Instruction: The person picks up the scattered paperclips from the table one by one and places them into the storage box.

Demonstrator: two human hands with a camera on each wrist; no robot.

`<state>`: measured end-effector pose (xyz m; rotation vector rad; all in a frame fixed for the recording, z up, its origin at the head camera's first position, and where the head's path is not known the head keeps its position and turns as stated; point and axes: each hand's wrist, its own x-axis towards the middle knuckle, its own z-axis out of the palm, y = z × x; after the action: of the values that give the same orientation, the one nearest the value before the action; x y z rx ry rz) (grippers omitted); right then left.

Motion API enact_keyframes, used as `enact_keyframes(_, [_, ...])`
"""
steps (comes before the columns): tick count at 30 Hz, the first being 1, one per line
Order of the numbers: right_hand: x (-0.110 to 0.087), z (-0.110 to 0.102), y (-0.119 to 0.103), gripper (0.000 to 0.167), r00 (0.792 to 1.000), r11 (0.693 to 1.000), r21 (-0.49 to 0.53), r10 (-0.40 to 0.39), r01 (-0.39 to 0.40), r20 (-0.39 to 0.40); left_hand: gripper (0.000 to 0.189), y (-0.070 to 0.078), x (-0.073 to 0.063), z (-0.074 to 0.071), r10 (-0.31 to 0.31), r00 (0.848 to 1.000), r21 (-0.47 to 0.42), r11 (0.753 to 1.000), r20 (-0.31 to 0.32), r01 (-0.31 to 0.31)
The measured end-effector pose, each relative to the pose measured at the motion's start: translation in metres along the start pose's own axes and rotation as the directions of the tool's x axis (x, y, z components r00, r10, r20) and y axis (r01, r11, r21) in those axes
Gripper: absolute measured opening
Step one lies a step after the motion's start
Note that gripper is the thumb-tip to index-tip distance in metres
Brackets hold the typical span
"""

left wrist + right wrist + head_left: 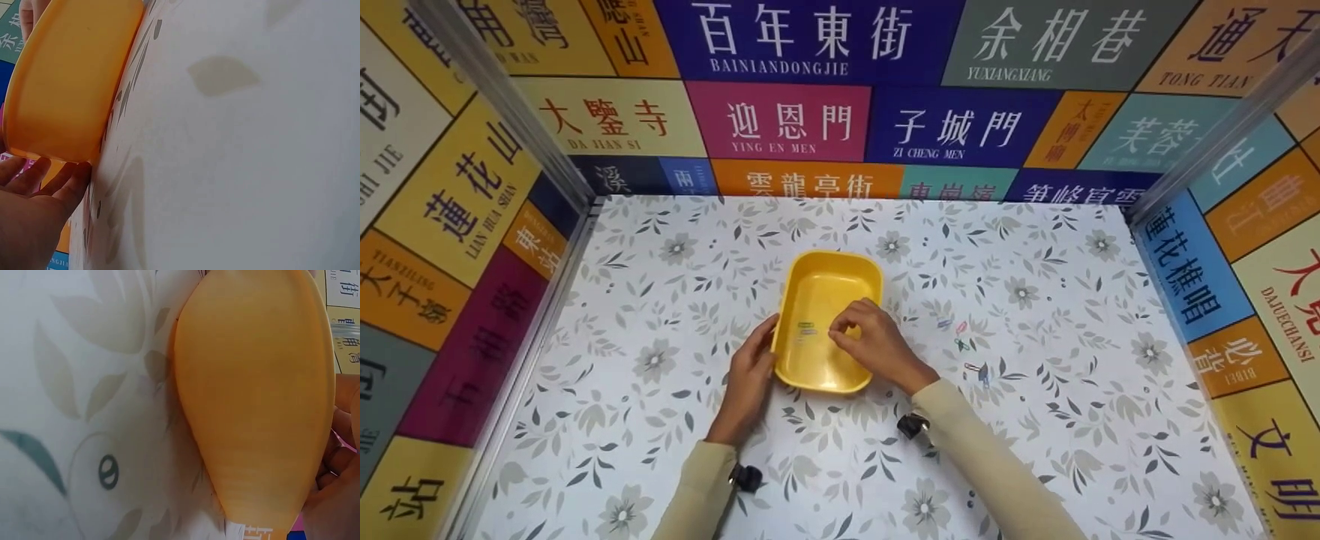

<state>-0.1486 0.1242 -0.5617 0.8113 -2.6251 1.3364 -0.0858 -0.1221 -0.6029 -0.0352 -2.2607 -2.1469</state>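
Sleeves: we see two pale sleeves (990,457) reaching in from the near edge, with a small black device (913,426) at each wrist.
Left hand: we find the left hand (750,371) against the tray's left outer wall, its fingers extended, slightly spread, the tips touching the plastic.
Right hand: we see the right hand (877,337) over the tray's right side, fingers bent, thumb and forefinger brought together; we cannot tell whether they pinch anything.
Yellow tray: we have the yellow tray (826,296) upright on the surface, between the two hands.
Clips inside: we make out a few small clips (806,325), one green, on the tray floor, just left of the right fingertips.
Clips outside: we count pink, green and blue among the loose clips (961,327), scattered right of the tray.
Surface: we look down on a white surface (1035,322) with grey flowers and leaves.
Walls: beyond, we face colourful sign panels (780,120) lettered in Chinese, with more at both sides.
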Motion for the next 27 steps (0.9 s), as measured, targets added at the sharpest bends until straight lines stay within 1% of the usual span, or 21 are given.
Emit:
enact_keyframes(7, [0.009,0.009,-0.007,0.006,0.997,0.999,-0.027,0.024,-0.022,0.069,0.058,0.000,-0.001,-0.001,-0.013,1.000,0.011,1.000,-0.008,0.013])
enact_keyframes(13, [0.022,0.016,-0.011,0.006,0.989,0.996,-0.079,0.055,-0.044,0.140,0.059,0.000,-0.001,-0.001,-0.018,1.000,-0.003,1.000,-0.003,0.018])
enact_keyframes(21, [0.035,0.029,-0.013,0.006,0.973,0.995,-0.081,0.075,-0.058,0.219,0.059,-0.001,-0.002,-0.002,0.033,0.999,-0.027,0.999,-0.001,-0.033])
enact_keyframes(27, [0.039,0.038,-0.008,0.006,0.959,0.991,-0.088,0.118,-0.099,0.257,0.060,-0.002,-0.001,0.001,0.020,1.000,-0.037,0.999,-0.003,-0.020])
